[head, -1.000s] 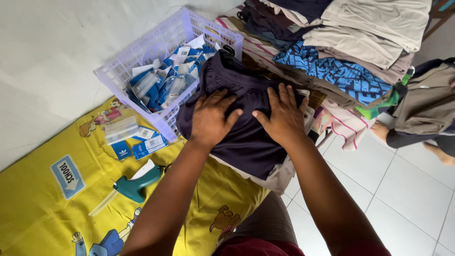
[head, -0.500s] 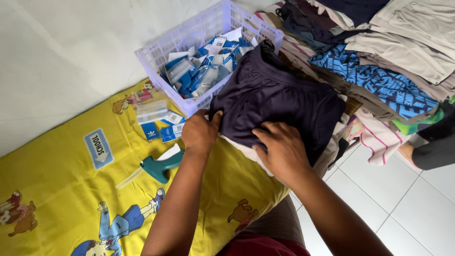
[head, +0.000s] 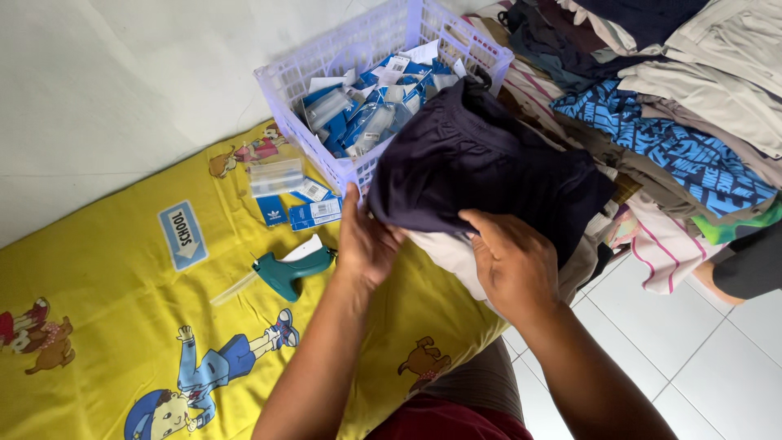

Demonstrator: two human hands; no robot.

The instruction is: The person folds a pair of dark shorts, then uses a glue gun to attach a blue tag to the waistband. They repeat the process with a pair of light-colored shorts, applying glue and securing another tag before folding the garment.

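A dark navy folded garment (head: pixel 481 171) lies on top of a small stack of pale clothes (head: pixel 456 257) on the yellow sheet. My left hand (head: pixel 366 240) grips the garment's near left edge, fingers curled under it. My right hand (head: pixel 513 261) holds the near right edge, palm down, lifting the fabric slightly. A teal tagging gun (head: pixel 285 273) lies on the sheet just left of my left hand.
A lilac plastic basket (head: pixel 293 81) full of blue and white tags stands behind the garment. Loose tags (head: pixel 301 212) and a clear packet (head: pixel 277 175) lie beside it. Piles of folded clothes (head: pixel 676 106) fill the right. The yellow cartoon sheet (head: pixel 122 326) covers the floor.
My hands slid from flat on top of the navy garment to its near edge and took hold of it. The camera shifted, moving the basket toward centre.
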